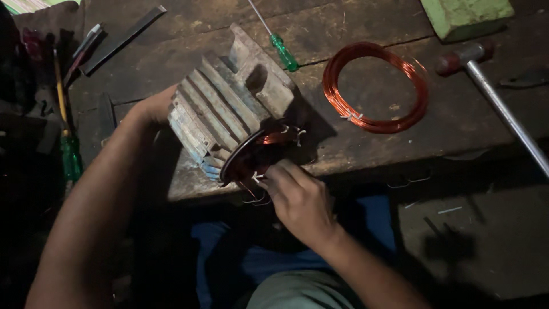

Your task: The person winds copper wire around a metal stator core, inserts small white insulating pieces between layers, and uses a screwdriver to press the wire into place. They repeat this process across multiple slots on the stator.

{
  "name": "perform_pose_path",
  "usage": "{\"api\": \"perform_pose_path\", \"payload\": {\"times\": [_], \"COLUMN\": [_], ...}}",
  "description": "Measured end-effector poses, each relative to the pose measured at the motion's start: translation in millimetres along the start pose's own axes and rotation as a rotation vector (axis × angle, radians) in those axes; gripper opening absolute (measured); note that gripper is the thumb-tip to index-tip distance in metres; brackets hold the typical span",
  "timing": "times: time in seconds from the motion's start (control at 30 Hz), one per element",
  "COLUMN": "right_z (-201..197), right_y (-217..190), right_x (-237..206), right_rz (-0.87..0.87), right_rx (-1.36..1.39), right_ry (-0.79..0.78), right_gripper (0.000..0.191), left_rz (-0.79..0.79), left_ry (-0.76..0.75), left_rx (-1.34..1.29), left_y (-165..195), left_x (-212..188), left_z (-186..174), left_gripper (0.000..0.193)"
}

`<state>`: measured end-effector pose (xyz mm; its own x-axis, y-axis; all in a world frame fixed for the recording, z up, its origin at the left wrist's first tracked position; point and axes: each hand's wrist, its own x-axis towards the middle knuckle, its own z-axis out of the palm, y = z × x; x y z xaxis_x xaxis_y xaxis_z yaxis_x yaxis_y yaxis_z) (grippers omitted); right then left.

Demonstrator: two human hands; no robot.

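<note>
A grey finned motor housing [229, 106] lies tilted on a worn wooden workbench [354, 143], its open round end facing me with copper windings [269, 143] inside. My left hand [154, 109] rests against the housing's far left side and steadies it. My right hand [297, 197] is at the open end, fingers pinched on the copper wire strands that hang out of the winding.
A loose coil of copper wire [374, 86] lies right of the housing. A green-handled screwdriver [283, 51] sits behind it, a hammer [492, 91] at the right, a green block [466, 17] at the back right. Files and another green-handled screwdriver [68, 143] lie at the left.
</note>
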<state>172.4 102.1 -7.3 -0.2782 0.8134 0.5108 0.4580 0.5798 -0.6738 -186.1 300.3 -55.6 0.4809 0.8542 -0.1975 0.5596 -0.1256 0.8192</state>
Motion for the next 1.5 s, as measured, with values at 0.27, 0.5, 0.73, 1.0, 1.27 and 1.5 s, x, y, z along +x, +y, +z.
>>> {"api": "perform_pose_path", "payload": {"times": [0.27,0.5,0.73,1.0,1.27,1.5], "right_z": [11,18,15,13,18,12], "right_y": [14,13,-5,-23,-12,-10], "right_x": [-2,-6,-12,1,7,-1], "right_rz": [-0.144,-0.114,0.232,0.013,-0.084,0.036], "right_rx": [-0.111,-0.041,0.264,-0.008,-0.13,0.117], "right_ry": [0.021,0.087,0.13,0.12,0.052,0.085], "right_gripper": [0.021,0.021,0.051,0.05,0.038,0.037], "left_rz": [-0.033,-0.119,-0.168,0.103,0.236,-0.299], "left_ry": [0.031,0.047,0.179,0.129,0.068,0.05], "left_rx": [0.163,0.081,-0.176,-0.123,-0.396,0.1], "left_y": [1,31,32,7,27,7], "left_x": [-3,-13,-12,-5,-8,-8], "left_z": [0,6,19,14,22,1], "left_gripper": [0.073,0.075,0.054,0.058,0.054,0.05]}}
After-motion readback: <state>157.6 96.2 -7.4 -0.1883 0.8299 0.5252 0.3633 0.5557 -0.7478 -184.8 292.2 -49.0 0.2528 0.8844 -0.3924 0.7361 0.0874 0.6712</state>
